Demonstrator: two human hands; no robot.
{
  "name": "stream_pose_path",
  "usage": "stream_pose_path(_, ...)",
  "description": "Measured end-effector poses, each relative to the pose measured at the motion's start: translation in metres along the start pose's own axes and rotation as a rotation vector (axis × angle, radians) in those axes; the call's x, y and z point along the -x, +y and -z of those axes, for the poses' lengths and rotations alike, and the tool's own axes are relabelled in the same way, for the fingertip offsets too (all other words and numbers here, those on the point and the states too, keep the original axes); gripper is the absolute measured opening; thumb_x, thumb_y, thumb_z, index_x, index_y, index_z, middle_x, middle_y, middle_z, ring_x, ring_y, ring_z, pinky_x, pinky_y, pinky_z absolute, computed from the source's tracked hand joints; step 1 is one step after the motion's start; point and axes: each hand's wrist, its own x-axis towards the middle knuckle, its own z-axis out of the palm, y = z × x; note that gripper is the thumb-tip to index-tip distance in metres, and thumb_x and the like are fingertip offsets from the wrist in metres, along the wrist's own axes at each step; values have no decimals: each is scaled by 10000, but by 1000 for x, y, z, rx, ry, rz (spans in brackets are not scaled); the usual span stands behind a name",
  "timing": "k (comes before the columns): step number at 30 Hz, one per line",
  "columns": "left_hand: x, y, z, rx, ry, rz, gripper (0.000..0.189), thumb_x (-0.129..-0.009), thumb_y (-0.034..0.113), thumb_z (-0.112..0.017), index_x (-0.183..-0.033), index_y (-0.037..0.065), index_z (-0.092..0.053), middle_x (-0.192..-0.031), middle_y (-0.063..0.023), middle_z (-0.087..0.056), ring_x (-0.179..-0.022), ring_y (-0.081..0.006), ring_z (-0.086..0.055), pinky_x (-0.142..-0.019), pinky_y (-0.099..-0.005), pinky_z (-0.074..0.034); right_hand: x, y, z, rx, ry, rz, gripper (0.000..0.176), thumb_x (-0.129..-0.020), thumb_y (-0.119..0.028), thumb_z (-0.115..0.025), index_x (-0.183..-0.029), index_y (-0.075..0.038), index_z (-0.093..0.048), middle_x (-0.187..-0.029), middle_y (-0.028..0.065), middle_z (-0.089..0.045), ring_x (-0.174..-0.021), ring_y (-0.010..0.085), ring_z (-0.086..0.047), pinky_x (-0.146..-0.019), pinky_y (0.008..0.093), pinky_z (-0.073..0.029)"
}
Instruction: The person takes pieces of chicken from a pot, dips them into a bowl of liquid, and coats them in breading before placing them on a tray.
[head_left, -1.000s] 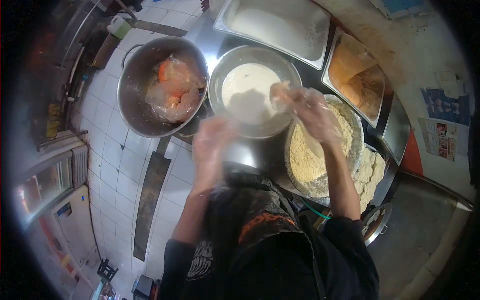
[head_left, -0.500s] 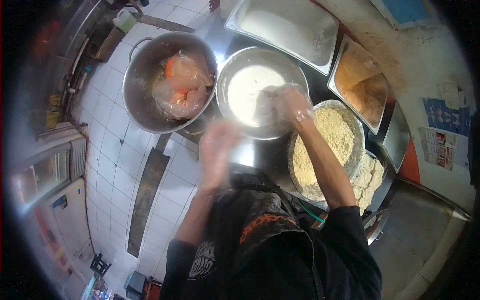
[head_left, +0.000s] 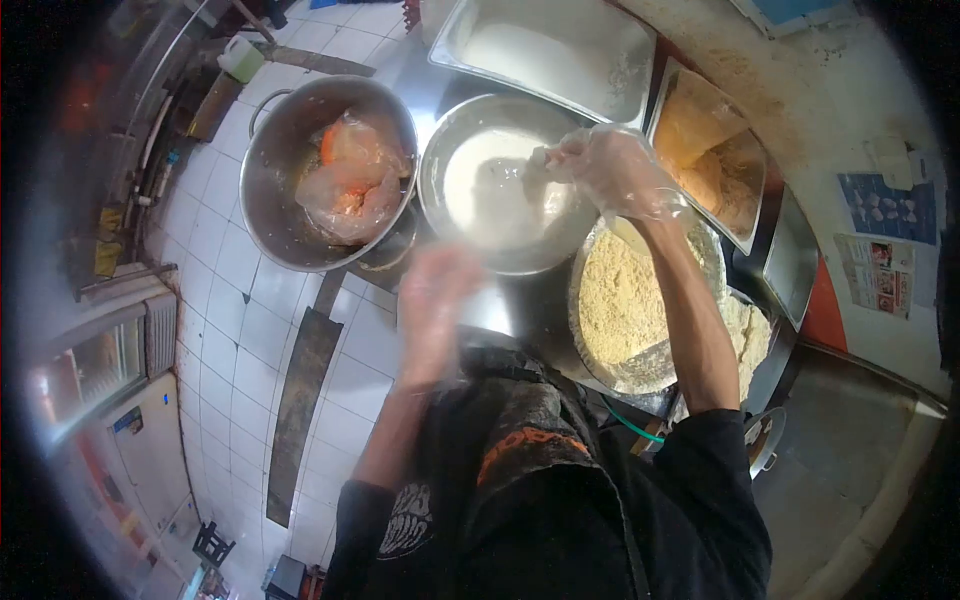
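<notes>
My right hand (head_left: 622, 172), in a clear plastic glove, hangs over the right rim of a metal bowl (head_left: 434, 208). Its fingers are drawn together and point into the bowl, above white liquid batter (head_left: 480, 180); I cannot tell what they hold. A dark patch and ripples show in the batter below the fingertips. My left hand (head_left: 440, 295), smeared by motion, is nearest to the bowl's lower left edge, above the counter's front. Beneath my right forearm stands a basin of yellowish crumbly coating (head_left: 620, 300).
Left of the bowl stands a deep pot (head_left: 262, 225) with plastic bags (head_left: 350, 195) of orange-red contents. Behind are a steel tray of white powder (head_left: 550, 45) and a tray of orange-brown powder (head_left: 725, 185). Pale dough-like stuff (head_left: 752, 340) lies right of the basin.
My right hand has risen out of the bowl and moved right, to over its rim. My left hand stays about where it was, still blurred. The view has shifted slightly.
</notes>
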Motion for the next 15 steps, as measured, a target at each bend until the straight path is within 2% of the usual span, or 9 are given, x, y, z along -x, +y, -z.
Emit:
stream_pose_path(2,1,-1,-2,-7,-16,5,272,-959,126,-659,-1187,3,-577,-1047,-114,-683,-928,-180,-689,-839,-330,-553,20,-11,20,34,95,133,232,-910,-222,-725,-1074,-64,-768,-954,115,-765,-752,174,-708,-722,300,-589)
stream_pose_path(6,5,0,-8,-48,-67,-19,242,-961,94,-648,-1173,-1,-581,-1050,-123,-684,-936,-190,-693,-844,-327,-557,50,-25,53,-11,183,171,208,-913,-178,-718,-1090,-78,-765,-946,109,-766,-765,172,-719,-731,282,-588)
stream_pose_path(8,8,-3,-12,-47,-98,-37,229,-959,75,-645,-1164,-5,-583,-1052,-126,-684,-942,-191,-692,-851,-327,-559,55,-16,53,-190,417,321,182,-915,-145,-714,-1081,-95,-767,-930,99,-767,-786,158,-727,-756,282,-589)
stream_pose_path(9,8,-8,-14,-126,-131,-89,223,-959,76,-653,-1154,-7,-585,-1054,-126,-684,-957,-188,-687,-863,-328,-558,57,-17,50,-184,434,311,185,-922,-194,-709,-1075,-110,-772,-934,90,-769,-800,147,-730,-760,279,-587)
stream_pose_path(10,9,-15,-17,-205,-163,-141,217,-959,77,-662,-1144,-9,-587,-1056,-125,-685,-972,-184,-681,-874,-328,-558,53,-18,42,-189,439,308,185,-922,-194,-709,-1075,-110,-772,-934,90,-769,-800,147,-730,-760,279,-587)
stream_pose_path(12,12,-25,-31,-255,-203,-215,226,-967,110,-673,-1157,7,-604,-1068,-107,-686,-1021,-183,-666,-898,-319,-552,38,-14,12,-236,272,269,202,-934,-243,-689,-1055,-105,-774,-929,78,-770,-788,143,-723,-729,281,-581)
stream_pose_path(14,22,-18,-51,-441,-430,-195,295,-958,176,-697,-1201,30,-615,-1143,-112,-687,-1065,-212,-667,-927,-328,-542,11,5,-22,-91,238,292,212,-937,-244,-672,-1041,-89,-772,-923,83,-768,-792,164,-713,-715,308,-572)
stream_pose_path(15,25,-15,-60,-593,-519,-260,323,-955,204,-696,-1219,37,-616,-1188,-129,-677,-1090,-244,-665,-945,-350,-537,8,14,-39,-99,252,280,212,-937,-244,-672,-1041,-89,-772,-923,83,-768,-792,164,-713,-715,308,-572)
